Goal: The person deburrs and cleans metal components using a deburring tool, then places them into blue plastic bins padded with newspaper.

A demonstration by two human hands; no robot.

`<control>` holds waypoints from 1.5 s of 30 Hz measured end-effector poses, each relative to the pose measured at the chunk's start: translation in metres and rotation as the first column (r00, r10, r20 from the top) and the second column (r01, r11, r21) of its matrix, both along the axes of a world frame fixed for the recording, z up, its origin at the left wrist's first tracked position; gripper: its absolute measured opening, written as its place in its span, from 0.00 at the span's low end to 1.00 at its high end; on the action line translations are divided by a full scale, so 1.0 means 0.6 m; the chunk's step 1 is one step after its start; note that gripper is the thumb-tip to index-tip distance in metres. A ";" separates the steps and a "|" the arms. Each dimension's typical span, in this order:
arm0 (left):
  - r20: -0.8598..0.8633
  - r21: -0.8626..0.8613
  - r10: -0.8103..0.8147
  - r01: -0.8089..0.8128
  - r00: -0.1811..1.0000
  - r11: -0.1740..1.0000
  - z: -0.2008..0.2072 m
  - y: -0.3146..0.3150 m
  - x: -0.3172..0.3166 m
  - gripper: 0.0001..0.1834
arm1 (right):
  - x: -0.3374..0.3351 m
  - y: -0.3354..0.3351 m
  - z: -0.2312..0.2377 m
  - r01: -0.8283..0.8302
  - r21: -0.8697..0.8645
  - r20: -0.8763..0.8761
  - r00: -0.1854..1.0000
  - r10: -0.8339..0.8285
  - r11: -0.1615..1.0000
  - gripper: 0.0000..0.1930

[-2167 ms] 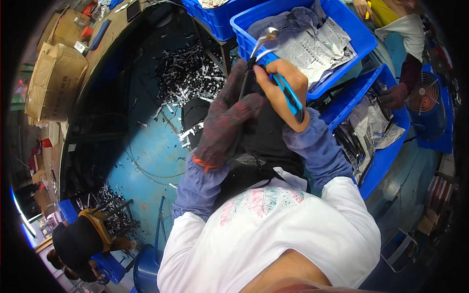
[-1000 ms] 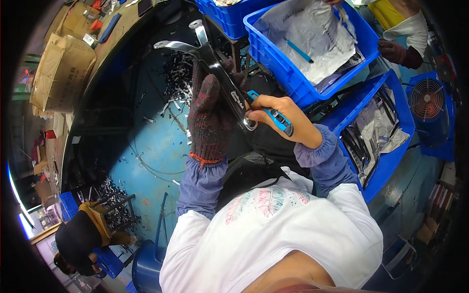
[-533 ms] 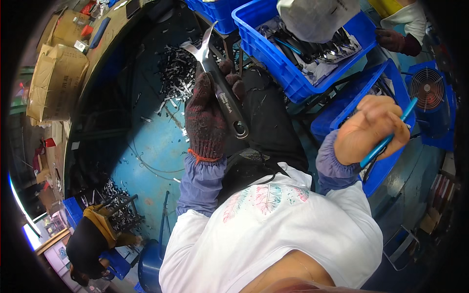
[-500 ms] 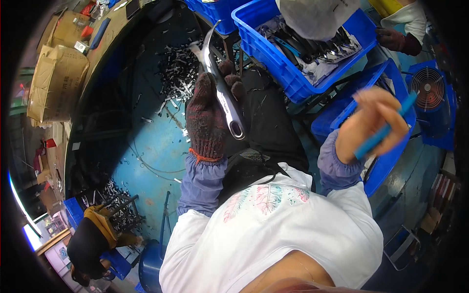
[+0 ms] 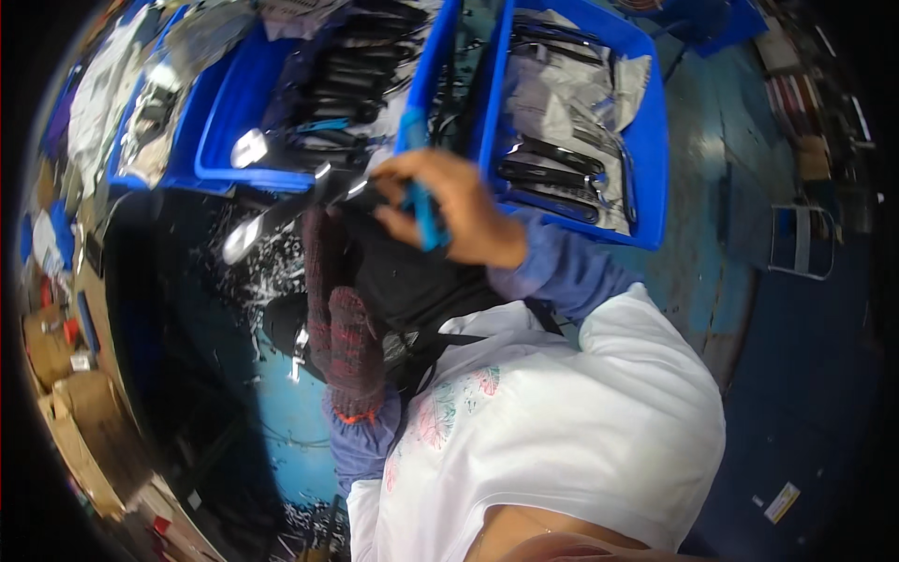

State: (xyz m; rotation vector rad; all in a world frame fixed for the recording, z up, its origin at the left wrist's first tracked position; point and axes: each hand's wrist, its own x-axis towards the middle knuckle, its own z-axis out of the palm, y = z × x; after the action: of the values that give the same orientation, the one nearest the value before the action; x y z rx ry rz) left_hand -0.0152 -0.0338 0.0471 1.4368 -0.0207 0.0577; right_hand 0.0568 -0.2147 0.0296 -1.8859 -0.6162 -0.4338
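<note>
Shirt: one, white, on the person — from mid-view down toward 5 o'clock [image 5: 581, 421].
Blue bins: three; a right bin [image 5: 655, 187] at 1 o'clock, a middle bin [image 5: 217, 145] at 11, a left bin [image 5: 190, 145] at 10.
Cardboard boxes [image 5: 94, 436]: at least two, at 8 to 9 o'clock.
Sleeve covers [image 5: 567, 267]: two, purple-blue, one per forearm.
Left hand [image 5: 342, 323]: one, in a dark red-flecked glove, near 9 o'clock, fingers toward 12; its fingertips are by the tool, but whether they grip it I cannot tell.
Right hand [image 5: 454, 201]: one, bare, toward 12 o'clock, closed round a blue cutter.
Metal-ended tool [image 5: 245, 241]: at 10 o'clock, shiny end toward 9 o'clock — blurred, its other end lost near the right fingertips.
Dark handles [image 5: 548, 178]: at least three, at the right bin's 6 o'clock end.
Blue cutter [image 5: 421, 183]: one, across the right palm.
Light-blue piece [image 5: 323, 124]: one, among dark handles in the middle bin.
Floor scraps [image 5: 267, 286]: too many and blurred to count, around 9 o'clock.
</note>
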 end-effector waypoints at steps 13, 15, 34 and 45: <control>-0.240 -0.081 -0.094 0.077 0.966 0.994 -0.037 -0.019 0.036 0.40 | 0.068 -0.471 -0.194 0.304 -0.596 -0.188 0.847 -0.497 0.743 0.21; -0.293 -0.183 -0.129 0.076 0.947 0.980 -0.049 -0.007 0.038 0.38 | 0.079 -0.452 -0.213 0.328 -0.574 -0.129 0.869 -0.478 0.750 0.21; -0.416 -0.308 -0.069 -0.069 0.907 0.949 -0.084 0.048 0.044 0.33 | 0.073 -0.264 -0.019 0.003 -0.723 -0.323 0.882 -0.343 0.691 0.12; -0.438 -0.380 0.024 -0.209 0.899 0.901 -0.068 0.111 0.023 0.34 | 0.362 0.153 -0.201 -0.624 -0.704 -0.669 0.743 -0.023 0.338 0.22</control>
State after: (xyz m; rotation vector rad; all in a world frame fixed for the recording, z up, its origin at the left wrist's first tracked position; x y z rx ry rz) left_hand -0.0013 0.0329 0.0064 0.9898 0.4201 -0.1450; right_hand 0.2738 -0.1226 -0.0911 -2.6467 -0.8699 1.0170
